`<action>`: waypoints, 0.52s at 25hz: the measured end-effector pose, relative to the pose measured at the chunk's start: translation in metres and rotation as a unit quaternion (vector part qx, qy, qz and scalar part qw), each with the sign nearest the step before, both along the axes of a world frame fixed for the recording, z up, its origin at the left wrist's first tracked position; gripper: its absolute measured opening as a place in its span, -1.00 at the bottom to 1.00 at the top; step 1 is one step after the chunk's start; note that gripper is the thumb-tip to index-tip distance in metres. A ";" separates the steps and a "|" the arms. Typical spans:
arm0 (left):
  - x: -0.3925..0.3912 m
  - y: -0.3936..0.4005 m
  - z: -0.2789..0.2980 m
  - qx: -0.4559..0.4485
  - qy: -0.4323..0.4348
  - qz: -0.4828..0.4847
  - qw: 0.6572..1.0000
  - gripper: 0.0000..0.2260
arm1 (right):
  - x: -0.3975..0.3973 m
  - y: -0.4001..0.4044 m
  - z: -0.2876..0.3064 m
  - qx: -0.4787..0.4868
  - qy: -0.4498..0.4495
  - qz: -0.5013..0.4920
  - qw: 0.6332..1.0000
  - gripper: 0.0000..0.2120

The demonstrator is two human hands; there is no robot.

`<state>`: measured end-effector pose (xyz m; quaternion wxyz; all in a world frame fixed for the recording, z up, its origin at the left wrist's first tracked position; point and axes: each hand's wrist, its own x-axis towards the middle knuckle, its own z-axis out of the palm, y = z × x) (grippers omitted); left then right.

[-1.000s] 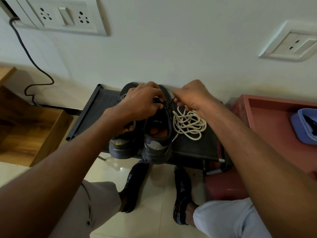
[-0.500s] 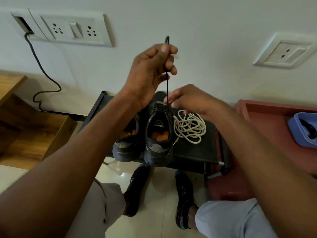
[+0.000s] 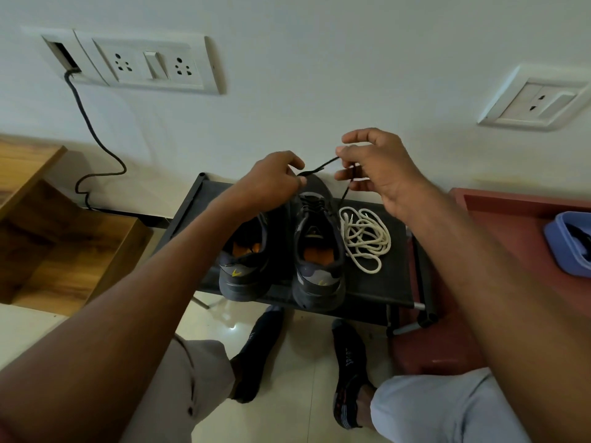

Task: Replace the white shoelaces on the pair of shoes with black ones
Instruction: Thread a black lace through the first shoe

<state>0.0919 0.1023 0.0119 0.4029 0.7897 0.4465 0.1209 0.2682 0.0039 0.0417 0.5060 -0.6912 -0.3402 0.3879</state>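
Two dark grey shoes with orange insoles stand side by side on a low black rack (image 3: 377, 289), heels toward me. The right shoe (image 3: 318, 247) has a black lace (image 3: 319, 168) threaded through its eyelets. My left hand (image 3: 271, 183) pinches that lace just above the shoe's toe end. My right hand (image 3: 377, 167) pinches the lace's other stretch, which hangs down toward the shoe. My left forearm covers much of the left shoe (image 3: 244, 266). A heap of white laces (image 3: 364, 238) lies on the rack right of the shoes.
A red shelf (image 3: 499, 219) with a blue container (image 3: 569, 244) sits at the right. A wooden unit (image 3: 64, 244) stands at the left. A black cable (image 3: 92, 145) hangs from the wall sockets. My socked feet (image 3: 259, 353) rest on the tiled floor under the rack.
My left hand came down from high in front of the wall to just above the shoe. My right hand rose and took hold of the black lace.
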 end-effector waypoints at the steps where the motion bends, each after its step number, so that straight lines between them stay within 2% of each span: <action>1: -0.002 0.001 -0.002 0.019 0.015 -0.002 1.000 -0.68 | 0.003 0.001 -0.003 -0.038 -0.019 -0.019 0.999 -0.84; 4: -0.002 0.000 -0.008 0.124 0.129 -0.040 0.983 -0.58 | 0.012 0.000 -0.013 -0.144 -0.118 -0.033 0.982 -0.91; 5: -0.001 -0.002 -0.009 0.138 0.151 -0.053 0.978 -0.56 | 0.014 0.000 -0.014 -0.173 -0.137 -0.005 0.975 -0.88; 7: 0.001 -0.009 -0.009 0.132 0.148 -0.114 0.974 -0.48 | 0.013 -0.003 -0.012 -0.186 -0.124 0.114 0.968 -0.85; 9: 0.003 -0.015 -0.006 0.082 0.105 -0.187 0.973 -0.50 | 0.008 -0.004 -0.006 -0.109 -0.043 0.206 0.972 -0.84; 10: 0.003 -0.018 -0.004 0.051 0.076 -0.199 0.976 -0.64 | 0.006 -0.003 -0.002 -0.049 0.006 0.202 0.978 -0.84; 11: 0.002 -0.019 0.001 0.019 0.046 -0.193 0.980 -0.79 | 0.006 -0.001 0.001 0.008 0.049 0.170 0.984 -0.83; 12: 0.000 -0.017 0.005 -0.012 0.009 -0.177 0.984 -0.85 | 0.008 0.002 0.002 0.052 0.077 0.119 0.989 -0.83; 13: -0.004 -0.013 0.009 -0.031 -0.026 -0.158 0.987 -0.80 | 0.012 0.004 0.002 0.076 0.077 0.059 0.992 -0.85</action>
